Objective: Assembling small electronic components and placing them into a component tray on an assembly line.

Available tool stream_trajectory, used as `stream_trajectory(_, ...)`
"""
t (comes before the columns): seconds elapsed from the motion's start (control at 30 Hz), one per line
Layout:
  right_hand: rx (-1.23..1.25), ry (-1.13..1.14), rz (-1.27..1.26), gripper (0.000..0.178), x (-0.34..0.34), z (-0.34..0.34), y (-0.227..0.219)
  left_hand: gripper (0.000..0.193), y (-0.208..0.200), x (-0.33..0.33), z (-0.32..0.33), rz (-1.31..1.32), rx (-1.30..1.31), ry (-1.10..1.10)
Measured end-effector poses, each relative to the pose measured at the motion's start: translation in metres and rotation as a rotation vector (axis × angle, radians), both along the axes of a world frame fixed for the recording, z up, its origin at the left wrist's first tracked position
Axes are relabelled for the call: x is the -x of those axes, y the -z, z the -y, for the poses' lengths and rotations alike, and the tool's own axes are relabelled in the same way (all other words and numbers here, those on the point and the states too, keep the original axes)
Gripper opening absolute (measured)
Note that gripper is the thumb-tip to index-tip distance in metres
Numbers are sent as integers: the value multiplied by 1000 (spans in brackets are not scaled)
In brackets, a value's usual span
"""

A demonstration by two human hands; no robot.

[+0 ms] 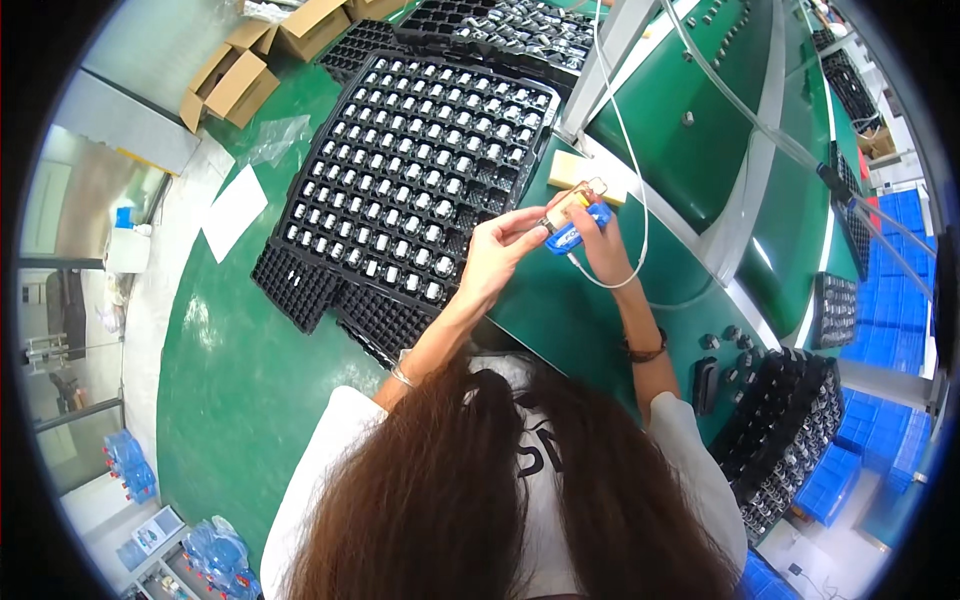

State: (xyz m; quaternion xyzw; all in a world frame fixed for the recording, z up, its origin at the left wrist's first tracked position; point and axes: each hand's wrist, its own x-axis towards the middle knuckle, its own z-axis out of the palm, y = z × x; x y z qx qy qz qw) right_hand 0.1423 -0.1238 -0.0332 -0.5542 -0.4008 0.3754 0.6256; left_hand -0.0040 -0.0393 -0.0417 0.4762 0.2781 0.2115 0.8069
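In front of me, my right hand (604, 250) is closed around a blue air blow gun (568, 238) with a yellowish upper part. A thin white hose (643, 205) loops from the gun. My left hand (492, 252) meets it from the left, thumb and fingers pinching a small dark and metallic part (545, 226), mostly hidden by the fingertips. Just beyond the gun, a pale yellow block (572, 168) lies on the green bench (540, 310). Left of my hands is a large black tray (345, 118) with rows of small silver-white parts; several pockets along its right side hold none.
More black trays (292, 287) lie under and behind the large one. Loose dark parts (735, 360) and stacked filled trays (780, 430) sit at right. A metal post (605, 75) rises beyond my hands. Cardboard boxes (235, 85) stand far left; blue crates (890, 300) at far right.
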Motion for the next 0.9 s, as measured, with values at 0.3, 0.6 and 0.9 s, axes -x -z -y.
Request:
stream_trajectory(0.3, 182, 435, 695, 24, -57, -20, 12, 27, -4, 20, -46, -346, -834, -281)
stream_trajectory(0.6, 225, 476, 741, 59, -66, -5, 19, 20, -8, 29, -72, -592, -1367, -255)
stream_trajectory(0.9, 290, 319, 515, 61, -63, 33, 13, 22, -3, -54, -94, -618, -1525, 37)
